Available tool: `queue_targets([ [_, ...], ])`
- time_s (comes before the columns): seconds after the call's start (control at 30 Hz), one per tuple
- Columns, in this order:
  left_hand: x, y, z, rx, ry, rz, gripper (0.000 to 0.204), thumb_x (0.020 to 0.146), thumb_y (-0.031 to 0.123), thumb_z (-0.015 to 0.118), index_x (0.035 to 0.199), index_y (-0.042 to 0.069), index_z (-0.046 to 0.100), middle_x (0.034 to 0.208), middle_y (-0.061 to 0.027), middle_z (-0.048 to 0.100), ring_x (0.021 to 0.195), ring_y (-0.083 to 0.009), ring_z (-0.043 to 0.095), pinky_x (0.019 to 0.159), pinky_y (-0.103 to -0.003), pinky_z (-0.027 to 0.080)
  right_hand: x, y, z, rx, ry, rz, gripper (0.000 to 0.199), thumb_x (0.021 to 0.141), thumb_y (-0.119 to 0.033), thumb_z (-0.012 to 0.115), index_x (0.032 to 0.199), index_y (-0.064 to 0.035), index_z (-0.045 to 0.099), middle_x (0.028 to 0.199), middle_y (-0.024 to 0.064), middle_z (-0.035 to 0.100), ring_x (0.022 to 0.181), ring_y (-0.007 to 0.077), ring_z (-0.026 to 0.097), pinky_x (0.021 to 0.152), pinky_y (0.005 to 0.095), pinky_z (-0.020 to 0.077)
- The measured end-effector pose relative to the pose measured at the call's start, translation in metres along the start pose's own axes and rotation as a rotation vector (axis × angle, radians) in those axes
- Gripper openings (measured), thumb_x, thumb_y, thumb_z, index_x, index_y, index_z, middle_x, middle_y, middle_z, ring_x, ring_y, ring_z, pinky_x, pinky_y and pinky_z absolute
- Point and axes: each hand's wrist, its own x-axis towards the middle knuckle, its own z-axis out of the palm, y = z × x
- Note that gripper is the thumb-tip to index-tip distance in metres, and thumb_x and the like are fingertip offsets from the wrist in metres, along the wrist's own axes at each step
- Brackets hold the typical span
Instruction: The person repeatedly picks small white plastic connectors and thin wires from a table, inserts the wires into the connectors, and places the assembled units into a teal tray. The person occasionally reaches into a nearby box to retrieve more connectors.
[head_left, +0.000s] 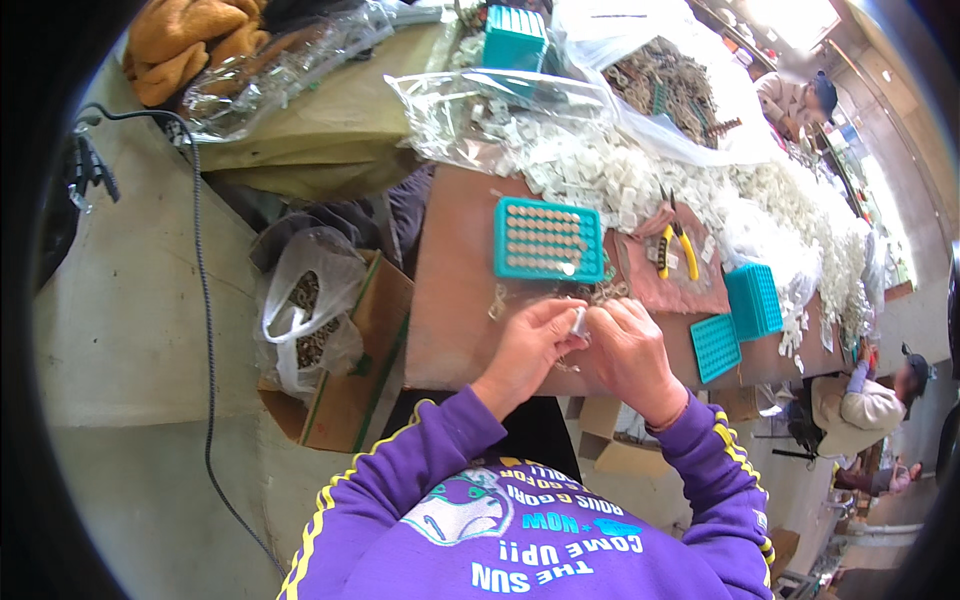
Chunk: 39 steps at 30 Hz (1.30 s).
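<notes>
I have my left hand (pixel 535 342) pinched, thumb and finger, on a small, shiny, whitish piece (pixel 580 322) that looks like plastic. It sits between my two hands, above the near edge of the brown flat-topped counter (pixel 455 280). My right hand (pixel 632 350) has its fingers curled close together right beside it. Its knuckles hide the tips, so I can't tell if it grips anything.

To do this bit well, I would hold the piece firmly but softly with the left hand and let the right hand make only tiny moves. It is so small that a hard squeeze could make it pop out. Turning it a little would help me see past my fingers.

Just ahead of my left hand is a blue-green plastic tray (pixel 596 225) with rows of round tan bits. Ahead and right of my right hand lie yellow-handled metal pliers (pixel 664 252) on a pink cloth (pixel 690 295).
</notes>
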Motion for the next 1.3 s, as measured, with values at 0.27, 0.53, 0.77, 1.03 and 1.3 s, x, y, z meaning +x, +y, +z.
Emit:
queue_targets([
  [0.27, -0.013, 0.015, 0.023, 0.218, 0.015, 0.04, 0.02, 0.098, 0.012, 0.059, 0.114, -0.001, 0.062, 0.105, -0.0072, 0.065, 0.094, -0.0152, 0.064, 0.087, -0.032, 0.053, -0.005, 0.003, -0.012, 0.188, 0.161, 0.228, 0.011, 0.078, 0.001, 0.07, 0.088, -0.0001, 0.065, 0.08, 0.0136, 0.064, 0.073, 0.0281, 0.065, 0.067, 0.0327, 0.0524],
  [0.53, 0.046, 0.128, 0.044, 1.338, 0.099, 0.917, 0.015, 0.093, 0.008, 0.063, 0.105, 0.0, 0.066, 0.096, -0.0066, 0.068, 0.084, -0.0099, 0.064, 0.076, -0.026, 0.053, -0.031, 0.025, -0.004, 0.356, 0.272, 0.486, 0.013, 0.079, 0.005, 0.07, 0.092, 0.0039, 0.067, 0.09, 0.0109, 0.068, 0.079, 0.0152, 0.068, 0.073, 0.0266, 0.0548],
  [0.77, 0.144, 0.188, 0.035, 2.042, 0.075, 1.015, 0.035, 0.087, 0.013, 0.066, 0.122, 0.008, 0.063, 0.113, -0.0172, 0.065, 0.101, -0.0336, 0.064, 0.084, -0.039, 0.053, -0.047, 0.042, 0.006, 0.356, 0.331, 0.523, 0.017, 0.079, 0.008, 0.061, 0.091, -0.0017, 0.069, 0.086, 0.0127, 0.069, 0.075, 0.0222, 0.068, 0.067, 0.0295, 0.0529],
  [1.03, 0.157, 0.16, 0.011, 2.639, -0.534, 0.813, 0.018, 0.08, 0.012, 0.062, 0.097, 0.014, 0.066, 0.097, -0.0031, 0.06, 0.096, -0.0218, 0.064, 0.078, -0.036, 0.055, -0.046, 0.068, 0.017, 0.473, 0.418, 0.668, 0.011, 0.082, 0.003, 0.067, 0.092, -0.0001, 0.071, 0.081, 0.0103, 0.072, 0.072, 0.0121, 0.068, 0.067, 0.0243, 0.0524],
  [1.3, 0.185, 0.165, -0.006, 2.633, -0.614, 0.927, 0.012, 0.08, 0.012, 0.062, 0.092, 0.013, 0.067, 0.09, -0.0028, 0.06, 0.087, -0.0223, 0.066, 0.076, -0.036, 0.054, -0.048, 0.099, 0.03, 0.342, 0.547, 0.675, 0.016, 0.086, 0.002, 0.066, 0.102, -0.0006, 0.068, 0.089, 0.0057, 0.072, 0.081, 0.0107, 0.069, 0.072, 0.0244, 0.0541],
])
